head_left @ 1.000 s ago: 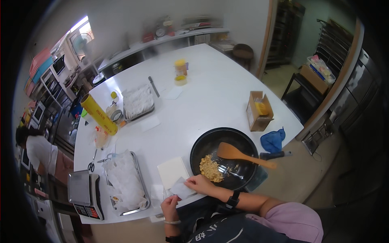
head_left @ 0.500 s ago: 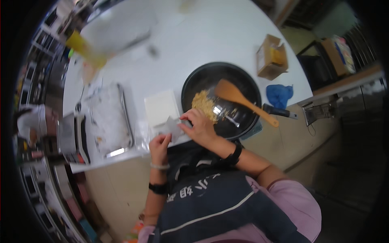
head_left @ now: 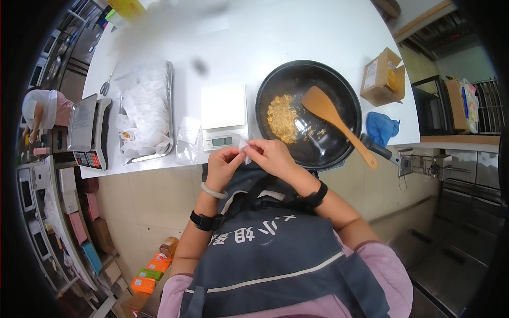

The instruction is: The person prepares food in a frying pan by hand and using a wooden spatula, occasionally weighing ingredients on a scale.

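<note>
Close to my body, at the table's front edge, my left hand and my right hand meet with pinched fingers on a small white pouch. Most of the pouch is hidden behind the fingertips. Just beyond them sits a white kitchen scale with a bare platform and a small display. To its right, a black wok holds crumbly yellow food. A wooden spatula leans inside, its handle over the rim. Left of the scale, a metal tray bears several white pouches.
A clear plastic bag lies between tray and scale. At the left edge are a larger scale and scissors. An open cardboard box and a blue cloth-like bundle lie right of the wok. Another person is far left.
My hands have come together; the pouch, held spread between them before, is now pinched and gathered at my fingertips. The head view has shifted, and the picture is sharper.
</note>
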### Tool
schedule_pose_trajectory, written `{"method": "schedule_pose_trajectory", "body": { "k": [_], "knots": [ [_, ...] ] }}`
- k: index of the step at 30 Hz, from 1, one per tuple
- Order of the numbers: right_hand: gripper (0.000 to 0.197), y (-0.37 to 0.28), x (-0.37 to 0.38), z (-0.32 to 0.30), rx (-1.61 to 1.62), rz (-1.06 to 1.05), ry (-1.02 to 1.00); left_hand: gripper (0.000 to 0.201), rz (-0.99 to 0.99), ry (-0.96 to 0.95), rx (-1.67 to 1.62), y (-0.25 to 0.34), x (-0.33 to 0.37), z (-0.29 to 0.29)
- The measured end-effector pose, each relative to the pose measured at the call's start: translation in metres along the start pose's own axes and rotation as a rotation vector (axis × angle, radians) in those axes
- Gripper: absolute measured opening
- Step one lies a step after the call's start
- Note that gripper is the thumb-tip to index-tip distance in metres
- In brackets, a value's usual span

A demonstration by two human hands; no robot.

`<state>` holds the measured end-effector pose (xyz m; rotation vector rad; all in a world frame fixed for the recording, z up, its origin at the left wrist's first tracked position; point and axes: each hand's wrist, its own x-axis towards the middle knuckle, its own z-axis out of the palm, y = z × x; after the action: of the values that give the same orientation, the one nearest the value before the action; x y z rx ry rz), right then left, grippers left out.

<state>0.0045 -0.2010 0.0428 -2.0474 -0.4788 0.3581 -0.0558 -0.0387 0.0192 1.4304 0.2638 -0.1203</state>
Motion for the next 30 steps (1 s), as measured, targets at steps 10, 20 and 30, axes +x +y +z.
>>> {"method": "schedule_pose_trajectory", "body": {
  "k": [10,20,30],
  "knots": [
    [0.042,-0.004,0.006,-0.003,-0.079,0.023,-0.101,0.017,-0.01,0.151,-0.128,0.005,0.001,0.008],
    [0.042,-0.006,0.006,-0.006,0.16,0.076,-0.269,0.031,0.081,-0.008,-0.063,0.003,0.0,0.018],
    [0.034,0.004,0.005,-0.001,0.506,0.22,-0.341,0.045,-0.068,-0.136,-0.32,0.013,-0.001,0.004]
  ]
}}
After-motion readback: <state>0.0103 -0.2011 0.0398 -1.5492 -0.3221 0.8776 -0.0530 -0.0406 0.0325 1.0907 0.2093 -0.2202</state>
